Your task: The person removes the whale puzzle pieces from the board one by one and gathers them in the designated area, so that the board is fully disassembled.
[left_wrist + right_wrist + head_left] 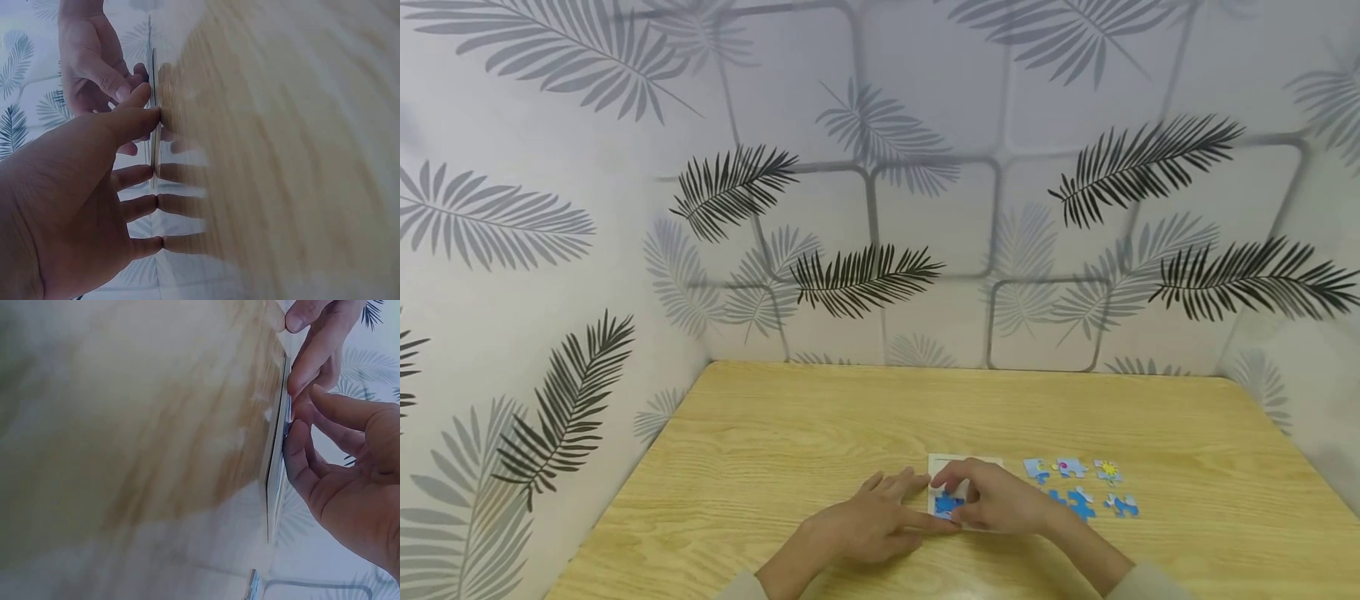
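Note:
A white puzzle tray (981,460) lies flat near the table's front edge. A blue puzzle piece (947,504) sits in it, half covered. My right hand (962,487) arches over the tray, its curled fingertips (299,434) pinching that blue piece. My left hand (880,521) lies flat on the wood beside the tray with fingers (134,178) straight, the index tip touching the tray's left edge (153,119). In the right wrist view the tray (277,469) shows edge-on.
Several loose blue puzzle pieces (1078,502) lie in two rows right of the tray, one with a yellow sun (1107,471). Leaf-patterned walls (865,275) close the wooden table (790,433) at the back and both sides.

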`<state>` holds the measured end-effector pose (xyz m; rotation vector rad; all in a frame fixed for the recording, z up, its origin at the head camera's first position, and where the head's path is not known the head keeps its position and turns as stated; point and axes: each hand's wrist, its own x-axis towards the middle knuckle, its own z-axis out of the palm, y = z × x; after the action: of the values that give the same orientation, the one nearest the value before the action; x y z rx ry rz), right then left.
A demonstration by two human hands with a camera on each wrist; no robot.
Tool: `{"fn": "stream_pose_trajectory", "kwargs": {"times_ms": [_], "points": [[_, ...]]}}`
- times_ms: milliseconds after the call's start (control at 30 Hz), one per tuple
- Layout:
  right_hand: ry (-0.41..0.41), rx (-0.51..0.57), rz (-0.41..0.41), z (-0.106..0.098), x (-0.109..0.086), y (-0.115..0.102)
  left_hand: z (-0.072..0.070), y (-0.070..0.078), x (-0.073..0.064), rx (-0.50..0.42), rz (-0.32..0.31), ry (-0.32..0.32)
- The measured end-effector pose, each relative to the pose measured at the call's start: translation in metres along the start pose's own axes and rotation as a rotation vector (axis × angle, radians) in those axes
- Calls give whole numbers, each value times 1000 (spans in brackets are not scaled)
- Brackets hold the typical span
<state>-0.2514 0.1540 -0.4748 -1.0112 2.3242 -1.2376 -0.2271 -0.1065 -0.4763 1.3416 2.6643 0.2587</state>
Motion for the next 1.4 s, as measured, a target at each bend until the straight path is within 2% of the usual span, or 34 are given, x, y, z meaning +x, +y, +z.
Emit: {"fn": "stream_pose_trajectory", "kwargs": {"times_ms": [200, 433, 700, 1067, 1267, 1400], "points": [[12, 35, 8, 2, -1, 1, 2, 1, -2, 45, -1, 10], [9, -2, 13, 5, 2, 0, 2, -2, -6, -39, -14, -28], [12, -3, 38, 6, 0, -5, 2, -3, -5, -38, 0, -24], [22, -4, 28, 8, -2, -4, 1, 0, -3, -133, -39, -55], [12, 15, 47, 7, -1, -5, 0, 1, -3, -122, -32, -51], [22, -9, 49, 6, -1, -8, 0, 1, -3, -104, -25, -49]]}}
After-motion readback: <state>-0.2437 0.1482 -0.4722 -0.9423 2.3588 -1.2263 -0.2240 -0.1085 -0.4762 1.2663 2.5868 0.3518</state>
